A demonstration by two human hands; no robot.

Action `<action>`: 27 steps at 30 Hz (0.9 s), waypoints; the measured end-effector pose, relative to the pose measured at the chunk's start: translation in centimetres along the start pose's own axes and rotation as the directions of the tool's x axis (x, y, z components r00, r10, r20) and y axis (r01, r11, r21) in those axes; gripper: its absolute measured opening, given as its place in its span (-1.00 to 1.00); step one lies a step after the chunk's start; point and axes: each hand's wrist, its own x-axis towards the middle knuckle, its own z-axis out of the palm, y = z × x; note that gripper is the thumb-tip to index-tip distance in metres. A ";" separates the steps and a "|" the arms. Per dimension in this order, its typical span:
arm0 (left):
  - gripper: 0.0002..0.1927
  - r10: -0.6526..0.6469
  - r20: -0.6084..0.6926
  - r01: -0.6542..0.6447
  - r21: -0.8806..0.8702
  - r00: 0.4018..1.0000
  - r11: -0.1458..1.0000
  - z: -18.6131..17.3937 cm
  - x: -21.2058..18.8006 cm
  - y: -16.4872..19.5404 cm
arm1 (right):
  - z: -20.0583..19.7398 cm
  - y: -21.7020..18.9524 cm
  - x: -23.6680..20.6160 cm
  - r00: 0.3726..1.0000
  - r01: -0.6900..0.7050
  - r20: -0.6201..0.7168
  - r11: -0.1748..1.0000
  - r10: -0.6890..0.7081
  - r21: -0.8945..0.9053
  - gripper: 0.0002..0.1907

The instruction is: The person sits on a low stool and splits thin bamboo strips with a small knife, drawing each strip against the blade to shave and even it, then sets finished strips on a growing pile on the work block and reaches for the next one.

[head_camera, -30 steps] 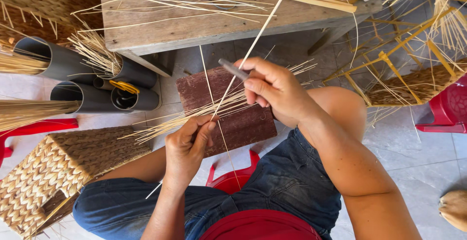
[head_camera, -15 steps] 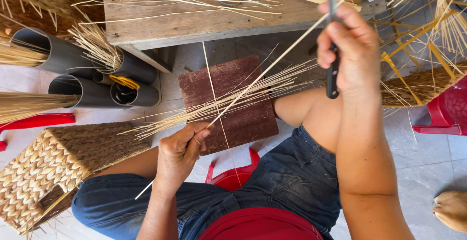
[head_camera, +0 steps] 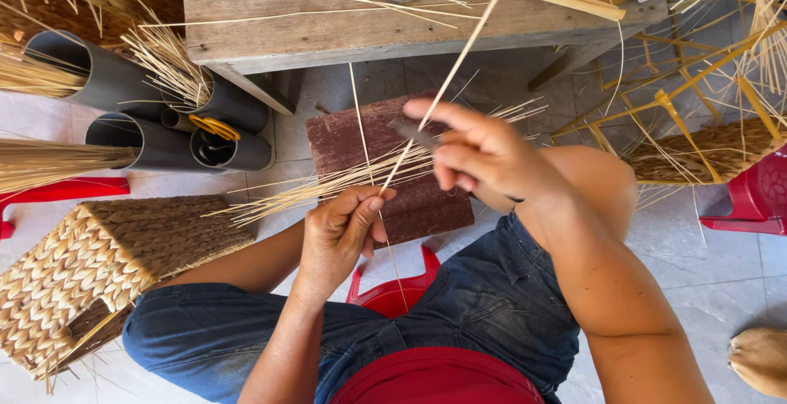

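Pinching a long thin cane strip (head_camera: 443,84) between thumb and fingers, the left hand (head_camera: 340,232) holds its lower end above a reddish board (head_camera: 361,138) strewn with loose slivers (head_camera: 328,187). Closed around a small knife (head_camera: 414,133), the right hand (head_camera: 484,154) presses the blade against that strip. Grey pipes (head_camera: 164,138) at left hold bundled splints. A woven basket (head_camera: 98,265) sits beside the left knee, a wooden bench (head_camera: 328,31) close ahead; bare tile lies at right.
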 end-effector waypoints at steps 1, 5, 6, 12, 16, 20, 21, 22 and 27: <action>-0.79 -0.007 0.003 0.007 0.005 1.000 1.000 0.2 0.0 0.0 | 0.6 0.4 0.4 1.000 -0.010 -0.022 1.000 0.010 -0.027 -0.46; -0.80 -0.056 0.005 0.056 0.008 0.998 0.998 -0.2 -0.1 -0.1 | 0.8 1.0 0.8 0.993 0.008 -0.119 0.998 -0.014 -0.055 -0.65; -0.79 -0.052 0.013 0.052 0.005 0.999 0.999 -0.5 -0.1 -0.3 | 0.4 0.9 0.7 0.988 0.031 -0.147 0.999 -0.037 -0.044 -0.68; -0.79 -0.068 0.061 0.070 -0.030 0.996 0.997 -2.1 -1.1 -1.5 | -2.2 0.0 -0.7 0.943 0.152 -0.299 0.988 -0.144 0.004 -0.68; -0.78 -0.059 0.101 0.062 -0.026 0.993 0.998 -3.0 -1.8 -2.2 | -3.9 -0.2 -1.8 0.901 0.247 -0.379 0.968 -0.212 0.047 -0.66; -0.77 -0.052 0.132 0.057 -0.035 0.990 0.998 -4.4 -2.5 -2.1 | -5.9 0.0 -3.1 0.834 0.323 -0.510 0.936 -0.211 0.139 -0.65; -0.76 -0.060 0.131 0.063 -0.020 0.990 0.998 -4.7 -2.7 -2.0 | -6.3 0.0 -3.4 0.812 0.337 -0.548 0.927 -0.198 0.165 -0.65; -0.76 -0.070 0.129 0.071 -0.004 0.989 0.997 -5.0 -2.8 -1.8 | -6.7 -0.1 -3.6 0.793 0.371 -0.570 0.912 -0.214 0.174 -0.66; -0.79 -0.052 -0.055 0.041 -0.182 0.997 0.982 -5.3 -2.6 -0.8 | -7.1 -0.7 -4.5 0.728 0.453 -0.629 0.880 -0.272 0.145 -0.59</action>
